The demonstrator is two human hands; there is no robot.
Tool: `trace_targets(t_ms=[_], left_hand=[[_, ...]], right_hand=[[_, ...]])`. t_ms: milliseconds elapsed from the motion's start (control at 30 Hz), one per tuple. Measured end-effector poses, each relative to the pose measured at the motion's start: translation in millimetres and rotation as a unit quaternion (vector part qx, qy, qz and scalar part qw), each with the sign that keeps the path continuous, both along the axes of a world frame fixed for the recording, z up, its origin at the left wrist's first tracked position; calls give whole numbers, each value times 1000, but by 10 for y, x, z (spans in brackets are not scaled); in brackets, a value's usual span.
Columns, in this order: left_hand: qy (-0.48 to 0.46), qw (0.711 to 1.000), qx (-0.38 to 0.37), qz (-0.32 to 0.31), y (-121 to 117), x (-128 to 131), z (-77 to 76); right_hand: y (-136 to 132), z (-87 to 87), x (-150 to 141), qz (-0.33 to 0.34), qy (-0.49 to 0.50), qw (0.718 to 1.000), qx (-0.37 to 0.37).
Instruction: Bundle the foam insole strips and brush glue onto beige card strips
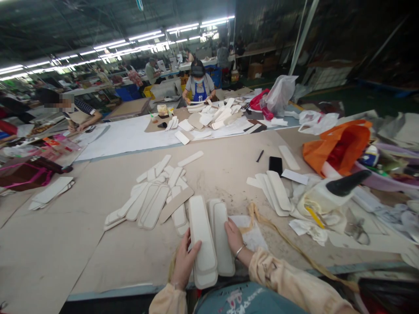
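My left hand (186,258) is closed on the left edge of a small stack of long white panels with rounded ends (203,235); its thumb lies on top. On the right edge of a second stack of the same white panels (223,240), my right hand (234,236) is closed, with part of its fingers hidden. The two stacks lie side by side near the table's front edge, the left one partly over the right. Beyond my left hand spreads a loose heap of similar panels (153,196). More white panels (274,192) rest to the right.
A phone (275,165), a dark pen-like tool (259,155), an orange bag (338,146) and a white jug (322,198) occupy the table's right side. A tan strap (288,240) crosses the front right. One person (198,85) works opposite, another (81,111) at left.
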State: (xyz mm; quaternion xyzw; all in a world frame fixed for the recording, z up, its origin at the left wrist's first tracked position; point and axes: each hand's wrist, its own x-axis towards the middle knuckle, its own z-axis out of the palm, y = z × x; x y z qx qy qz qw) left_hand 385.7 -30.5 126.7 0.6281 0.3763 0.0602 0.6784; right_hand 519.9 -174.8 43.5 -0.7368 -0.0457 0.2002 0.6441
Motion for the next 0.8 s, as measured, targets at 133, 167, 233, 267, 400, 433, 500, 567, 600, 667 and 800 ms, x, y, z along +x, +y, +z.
trace_targets(t_ms=[133, 167, 233, 267, 400, 433, 500, 567, 600, 667, 800], left_hand=[[-1, 1000, 2, -27, 1, -33, -39], [-1, 1000, -3, -30, 2, -38, -43], [0, 999, -13, -31, 3, -35, -29], [0, 999, -14, -29, 2, -26, -11], [0, 1000, 13, -17, -22, 3, 100], [0, 1000, 20, -16, -35, -3, 120], [-5, 999, 25, -19, -57, -35, 124], [-9, 999, 36, -30, -30, -65, 69], [2, 997, 63, -38, 25, -70, 25], [54, 985, 162, -39, 255, -50, -70], [164, 932, 323, 26, 1172, 90, -163]], right_hand=[[69, -35, 129, 7, 3, 1000, -8], [97, -53, 156, 10, 9, 1000, -14], [150, -94, 189, 14, 22, 999, -32], [172, -115, 192, 15, 28, 999, -41], [203, -144, 124, 24, 38, 997, -68], [197, -132, 95, 28, 40, 996, -74], [172, -89, 44, 39, 46, 995, -85], [139, -42, 21, 56, 49, 993, -93], [121, -27, 20, 65, 50, 992, -95], [82, -21, 32, 79, 58, 990, -103], [-16, -94, 44, 86, 78, 984, -132]])
